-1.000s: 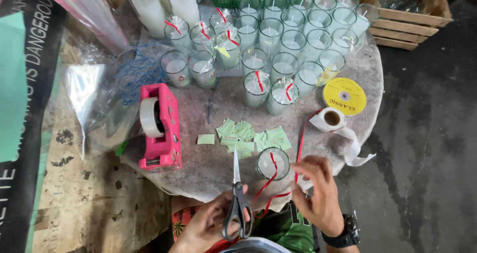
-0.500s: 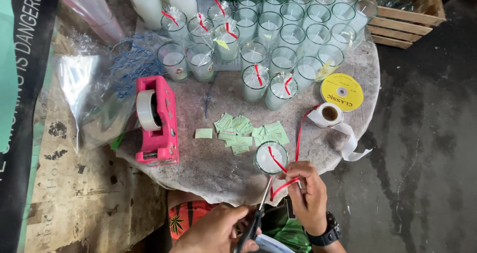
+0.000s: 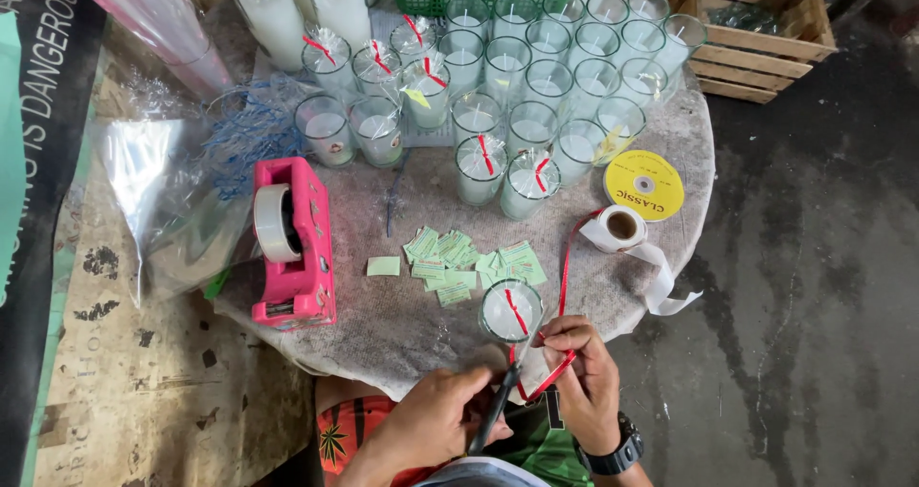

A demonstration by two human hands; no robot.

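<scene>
Left hand (image 3: pixel 436 420) gripping scissors (image 3: pixel 498 406), right hand (image 3: pixel 579 367) pinching red ribbon (image 3: pixel 565 267) (green labels (image 3: pixel 459 257) beyond)

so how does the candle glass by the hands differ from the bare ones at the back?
The near candle glass is wrapped in clear film with red ribbon across its top; the back glasses are bare and unribboned. It stands alone at the table edge; they stand packed in rows. Both hold white wax.

Upright glass candle (image 3: pixel 509 310), red ribbon (image 3: pixel 548 377) looped across, scissors (image 3: pixel 498 406) seemingly closed.
</scene>
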